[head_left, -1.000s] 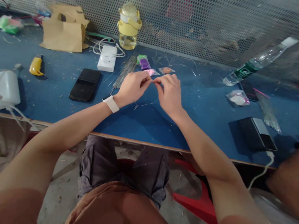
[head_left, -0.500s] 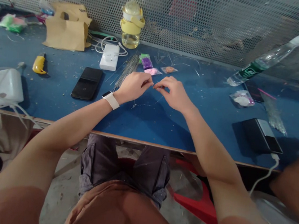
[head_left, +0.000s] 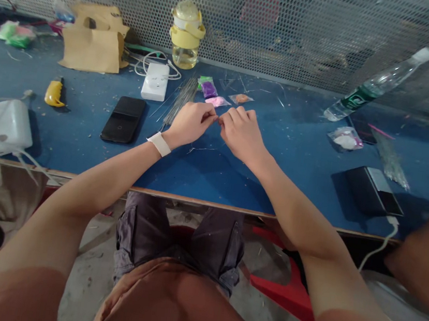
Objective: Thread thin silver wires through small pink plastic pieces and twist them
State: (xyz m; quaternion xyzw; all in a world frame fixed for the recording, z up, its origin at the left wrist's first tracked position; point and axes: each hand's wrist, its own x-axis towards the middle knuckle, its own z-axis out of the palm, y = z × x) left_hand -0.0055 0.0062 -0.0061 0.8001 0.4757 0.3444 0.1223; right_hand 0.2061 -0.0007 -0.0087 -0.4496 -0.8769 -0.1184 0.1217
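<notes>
My left hand [head_left: 191,121] and my right hand [head_left: 241,132] meet fingertip to fingertip above the blue table. Both are closed in a pinch, and whatever lies between the fingertips is too small and hidden to make out. Just below them a thin wire [head_left: 204,149] shows against the tabletop. A bundle of thin grey wires [head_left: 183,99] lies beside my left hand, partly behind it. Beyond the fingers sit small bags of purple [head_left: 208,89], pink [head_left: 217,101] and orange [head_left: 241,98] material.
Left of my hands lie a black phone [head_left: 123,119], a white charger [head_left: 156,81] and a yellow cutter [head_left: 54,93]. A yellow drink bottle [head_left: 186,37] stands by the mesh panel. To the right are a leaning water bottle [head_left: 375,89], a black power bank [head_left: 373,190] and another person's arm [head_left: 420,264].
My right hand has turned over, knuckles more upward, and its fingers have come closer to the left fingertips. My left hand has hardly moved. The view has shifted slightly.
</notes>
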